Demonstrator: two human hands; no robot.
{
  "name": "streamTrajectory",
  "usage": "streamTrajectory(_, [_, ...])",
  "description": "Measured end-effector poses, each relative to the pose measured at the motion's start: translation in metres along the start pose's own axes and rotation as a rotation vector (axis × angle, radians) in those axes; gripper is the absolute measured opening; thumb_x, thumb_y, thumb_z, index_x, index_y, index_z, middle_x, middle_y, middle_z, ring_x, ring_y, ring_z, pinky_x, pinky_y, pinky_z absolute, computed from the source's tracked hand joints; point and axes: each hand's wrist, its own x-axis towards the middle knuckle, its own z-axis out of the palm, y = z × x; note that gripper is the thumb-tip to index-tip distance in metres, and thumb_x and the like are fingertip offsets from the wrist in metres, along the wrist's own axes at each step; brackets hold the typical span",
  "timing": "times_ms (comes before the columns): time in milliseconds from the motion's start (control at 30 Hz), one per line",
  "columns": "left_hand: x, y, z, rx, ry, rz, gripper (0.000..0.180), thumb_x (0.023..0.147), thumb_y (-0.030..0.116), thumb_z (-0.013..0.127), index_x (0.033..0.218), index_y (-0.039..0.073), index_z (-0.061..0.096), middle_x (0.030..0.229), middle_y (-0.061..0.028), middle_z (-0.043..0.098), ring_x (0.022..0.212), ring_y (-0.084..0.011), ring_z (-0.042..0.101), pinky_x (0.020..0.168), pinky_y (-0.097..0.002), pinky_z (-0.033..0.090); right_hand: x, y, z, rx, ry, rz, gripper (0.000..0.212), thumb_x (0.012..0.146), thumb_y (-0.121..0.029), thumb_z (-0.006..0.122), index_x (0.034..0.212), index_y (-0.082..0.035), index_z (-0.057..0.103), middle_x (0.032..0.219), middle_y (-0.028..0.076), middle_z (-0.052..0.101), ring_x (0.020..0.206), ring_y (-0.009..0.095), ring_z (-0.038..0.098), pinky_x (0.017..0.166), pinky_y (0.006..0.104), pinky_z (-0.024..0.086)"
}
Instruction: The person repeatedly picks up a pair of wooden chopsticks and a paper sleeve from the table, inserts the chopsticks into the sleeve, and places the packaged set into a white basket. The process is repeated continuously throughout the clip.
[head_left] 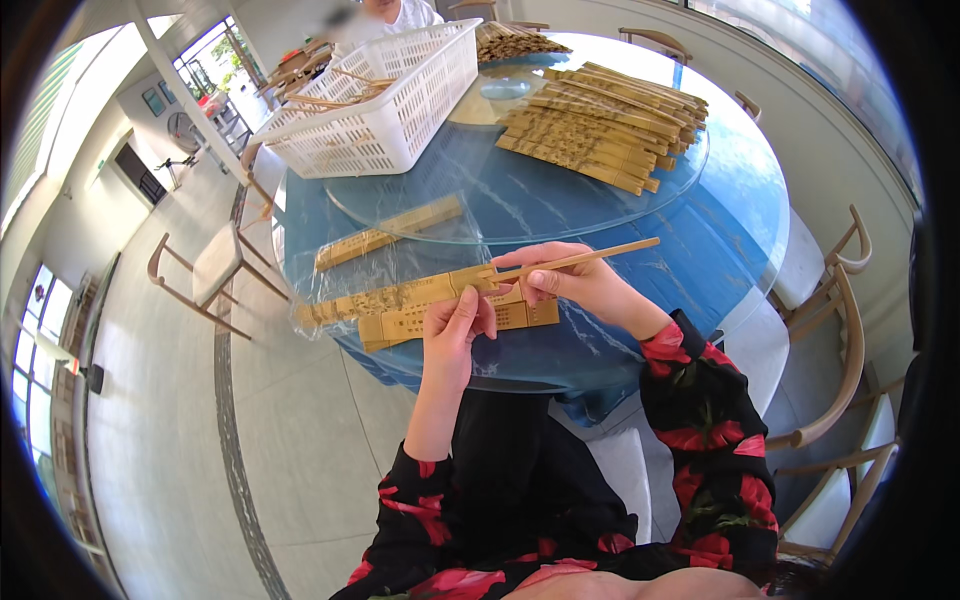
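Note:
A long tan paper chopstick sleeve (pixel 385 299) with dark printing is pinched between the thumb and fingers of my left hand (pixel 455 322). My right hand (pixel 585 280) grips slim wooden chopsticks (pixel 625 247) that point left, their front end at the sleeve's open right end. Whether it is one stick or a pair, I cannot tell. Beneath my hands lie more paper sleeves (pixel 530 315) on the table. Just beyond them, a clear plastic bag (pixel 440 240) lies flat with a stack of sleeves (pixel 375 238) on it or in it.
Across the round glass tabletop (pixel 740 215), a large pile of filled-looking sleeves (pixel 610 120) lies at the back right. A white slotted basket (pixel 400 125) with loose chopsticks (pixel 345 95) stands at the back left. Another person (pixel 400 15) is behind it. Wooden chairs (pixel 215 270) surround the table.

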Motion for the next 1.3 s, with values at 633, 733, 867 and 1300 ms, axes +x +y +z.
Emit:
streamTrajectory(633, [0.001, 0.009, -0.009, -0.39, 0.075, 0.07, 0.022, 0.105, 0.023, 0.055, 0.096, 0.004, 0.06, 0.103, -0.0064, 0.059, 0.081, -0.0137, 0.05, 0.072, -0.0304, 0.041, 0.0, -0.002, -0.024, 0.456, 0.033, -0.038, 0.036, 0.111, -0.034, 0.05, 0.121, -0.001, 0.063, 0.093, 0.004, 0.065, 0.088, 0.01, 0.061, 0.081, 0.0262, 0.05])
streamTrajectory(733, [0.001, 0.012, -0.01, -0.336, -0.005, -0.013, 0.023, 0.105, 0.023, 0.055, 0.092, 0.004, 0.057, 0.097, -0.0061, 0.056, 0.079, -0.015, 0.049, 0.071, -0.0307, 0.041, 0.004, 0.004, -0.01, 0.231, -0.061, 0.014, 0.034, 0.108, -0.03, 0.058, 0.127, -0.002, 0.059, 0.094, 0.003, 0.066, 0.087, 0.01, 0.061, 0.08, 0.0257, 0.049])
streamTrajectory(867, [0.007, 0.009, 0.006, -0.288, -0.118, -0.082, 0.023, 0.104, 0.022, 0.053, 0.091, 0.004, 0.056, 0.088, -0.007, 0.055, 0.077, -0.0163, 0.049, 0.069, -0.0309, 0.041, -0.005, 0.004, -0.009, -0.241, -0.051, 0.042, 0.043, 0.096, -0.028, 0.076, 0.126, -0.004, 0.058, 0.088, 0.003, 0.067, 0.082, 0.013, 0.063, 0.073, 0.0288, 0.048])
streamTrajectory(1300, [0.003, 0.003, 0.002, 0.0, -0.151, -0.199, 0.025, 0.106, 0.016, 0.049, 0.095, 0.001, 0.066, 0.086, -0.0048, 0.065, 0.073, -0.0086, 0.056, 0.066, -0.0223, 0.045, 0.0, 0.009, 0.012, -0.84, 0.006, -0.255, 0.019, 0.098, -0.023, 0.068, 0.101, -0.005, 0.063, 0.08, 0.015, 0.068, 0.075, 0.04, 0.062, 0.068, 0.0421, 0.05])
